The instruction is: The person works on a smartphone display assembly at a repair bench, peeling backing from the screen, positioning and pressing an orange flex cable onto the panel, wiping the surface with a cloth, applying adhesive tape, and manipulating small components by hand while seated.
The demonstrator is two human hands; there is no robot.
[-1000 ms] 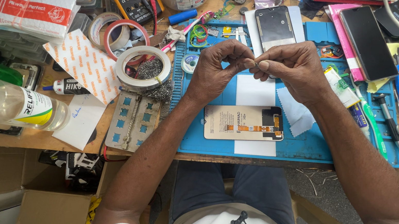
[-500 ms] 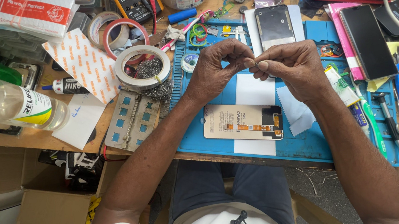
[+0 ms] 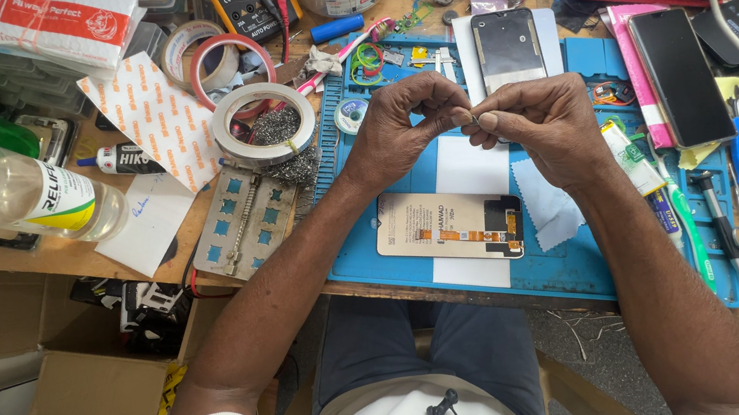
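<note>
My left hand (image 3: pixel 402 131) and my right hand (image 3: pixel 541 125) meet over the blue work mat (image 3: pixel 581 269), fingertips pinched together on a tiny part (image 3: pixel 473 117) too small to identify. Both hands hold it a little above the mat. Below them a phone screen assembly (image 3: pixel 449 225) lies face down on a white sheet (image 3: pixel 470 169). A phone frame (image 3: pixel 508 48) rests on another white sheet just beyond my hands. A light blue cloth (image 3: pixel 545 207) lies under my right wrist.
Tape rolls (image 3: pixel 263 121) and steel wool sit left of the mat beside a metal plate (image 3: pixel 245 215). A clear spray bottle (image 3: pixel 11 195) lies far left. A dark phone (image 3: pixel 681 77), tweezers, scissors and screwdrivers crowd the right. Cardboard boxes (image 3: pixel 92 391) stand under the bench.
</note>
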